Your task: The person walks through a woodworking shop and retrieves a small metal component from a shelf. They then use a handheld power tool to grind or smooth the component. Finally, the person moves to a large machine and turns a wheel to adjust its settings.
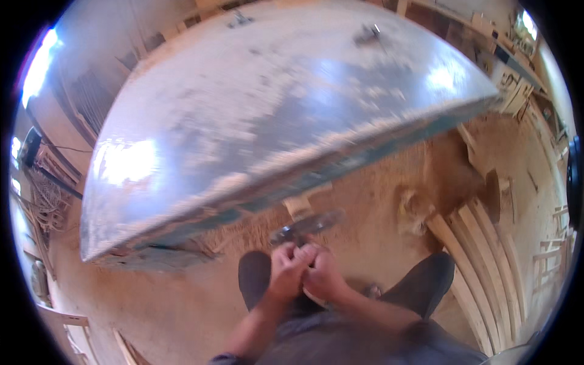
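My left hand (285,270) and my right hand (320,271) are pressed together between my knees, both with curled fingers. Whatever they may hold is hidden inside the fingers. Right beyond the fingertips is a dark, round metal part like a handwheel (317,222), blurred; I cannot tell whether the fingers touch it. A pale block-like piece (298,207) shows behind it, below the edge of a large metal machine table (292,115). Sawdust lies over the table's shiny top.
Two small metal fittings (368,34) (239,19) stand on the table's far part. Curved wooden pieces (480,261) lie at the right on the sawdust-covered floor (176,298). A wooden frame (67,322) stands at the lower left. The table's edge (292,159) overhangs in front of me.
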{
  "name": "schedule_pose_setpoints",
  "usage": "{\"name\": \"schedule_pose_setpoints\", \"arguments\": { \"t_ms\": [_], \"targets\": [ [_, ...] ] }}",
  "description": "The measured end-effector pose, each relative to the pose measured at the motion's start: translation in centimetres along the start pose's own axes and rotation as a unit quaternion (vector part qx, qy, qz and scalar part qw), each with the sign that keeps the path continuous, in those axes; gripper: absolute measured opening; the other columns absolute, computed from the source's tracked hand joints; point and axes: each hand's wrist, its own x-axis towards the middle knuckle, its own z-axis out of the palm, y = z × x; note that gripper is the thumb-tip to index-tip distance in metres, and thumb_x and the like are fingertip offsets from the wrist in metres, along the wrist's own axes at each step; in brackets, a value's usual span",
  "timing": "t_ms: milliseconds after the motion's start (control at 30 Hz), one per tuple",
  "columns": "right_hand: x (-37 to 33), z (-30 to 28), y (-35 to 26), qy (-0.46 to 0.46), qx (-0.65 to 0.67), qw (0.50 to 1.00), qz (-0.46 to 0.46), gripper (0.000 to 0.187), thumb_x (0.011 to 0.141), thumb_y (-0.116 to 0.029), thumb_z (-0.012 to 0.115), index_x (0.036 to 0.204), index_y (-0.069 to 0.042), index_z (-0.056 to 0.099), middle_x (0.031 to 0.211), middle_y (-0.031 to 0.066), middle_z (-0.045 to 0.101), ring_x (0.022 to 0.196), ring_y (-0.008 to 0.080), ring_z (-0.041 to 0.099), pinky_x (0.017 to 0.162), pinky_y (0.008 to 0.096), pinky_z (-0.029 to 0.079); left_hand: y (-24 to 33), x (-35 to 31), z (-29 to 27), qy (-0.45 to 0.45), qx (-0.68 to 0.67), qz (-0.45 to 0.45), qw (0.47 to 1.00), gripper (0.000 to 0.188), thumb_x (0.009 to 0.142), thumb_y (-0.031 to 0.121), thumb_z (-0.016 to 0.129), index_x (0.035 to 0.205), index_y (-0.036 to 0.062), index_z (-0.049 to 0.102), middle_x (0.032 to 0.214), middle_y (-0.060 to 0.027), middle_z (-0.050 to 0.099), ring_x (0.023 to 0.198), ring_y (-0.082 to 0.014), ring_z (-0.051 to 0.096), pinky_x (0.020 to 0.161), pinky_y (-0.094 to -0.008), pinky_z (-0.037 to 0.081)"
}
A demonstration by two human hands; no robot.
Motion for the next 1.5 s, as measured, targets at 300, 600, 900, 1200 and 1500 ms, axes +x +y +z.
{"name": "schedule_pose_setpoints", "arguments": {
  "t_ms": [300, 600, 900, 1200, 1500],
  "targets": [
    [1.5, -1.5, -3.4, -0.122, 0.134, 0.969, 0.168, 0.015, 0.080, -0.011, 0.062, 0.086, 0.002, 0.067, 0.075, 0.0135, 0.067, 0.062, 0.0233, 0.064, 0.056, 0.0353, 0.049, 4.8, -0.2, 1.9, -0.008, -0.084, -0.092, 0.992, 0.040, 0.091, 0.026, 0.063, 0.121, -0.0003, 0.057, 0.093, -0.0130, 0.066, 0.071, -0.0214, 0.061, 0.063, -0.0326, 0.049],
    [1.8, -1.8, -4.9, -0.094, 0.218, 0.941, 0.241, 0.013, 0.071, -0.003, 0.054, 0.075, 0.003, 0.066, 0.066, 0.0129, 0.063, 0.057, 0.0200, 0.061, 0.050, 0.0314, 0.045, 4.9, 0.4, 2.1, -0.004, -0.028, -0.059, 0.998, 0.025, 0.091, 0.020, 0.059, 0.105, -0.0007, 0.063, 0.080, -0.0115, 0.064, 0.054, -0.0168, 0.059, 0.045, -0.0264, 0.047],
    [-0.1, 5.3, 2.4, -0.067, 0.181, 0.977, 0.090, 0.026, 0.078, -0.011, 0.058, 0.098, 0.004, 0.067, 0.089, 0.0220, 0.069, 0.088, 0.0303, 0.068, 0.080, 0.0424, 0.051, 1.9, -0.7, -3.5, -0.006, -0.036, -0.075, 0.997, 0.031, 0.090, 0.018, 0.059, 0.113, -0.0026, 0.063, 0.103, -0.0161, 0.067, 0.092, -0.0245, 0.065, 0.081, -0.0360, 0.051],
    [8.7, -14.6, 2.4, 0.120, 0.196, 0.973, 0.000, 0.026, 0.094, -0.023, 0.057, 0.101, -0.001, 0.067, 0.076, 0.0129, 0.068, 0.068, 0.0208, 0.067, 0.066, 0.0367, 0.055, 8.5, -6.8, 2.4, 0.204, 0.544, 0.475, 0.661, 0.038, 0.099, 0.027, 0.048, 0.109, -0.0067, 0.063, 0.095, -0.0127, 0.068, 0.093, -0.0258, 0.065, 0.082, -0.0405, 0.053],
    [28.9, -12.0, 7.5, 0.081, -0.179, 0.980, 0.016, 0.045, 0.097, -0.044, 0.043, 0.095, -0.008, 0.070, 0.088, 0.0201, 0.069, 0.086, 0.0391, 0.067, 0.074, 0.0476, 0.053, 21.1, -1.2, 11.5, 0.315, 0.656, 0.628, 0.275, 0.039, 0.100, 0.021, 0.042, 0.100, -0.0106, 0.066, 0.095, -0.0228, 0.068, 0.087, -0.0321, 0.067, 0.075, -0.0426, 0.055]
  ]
}}
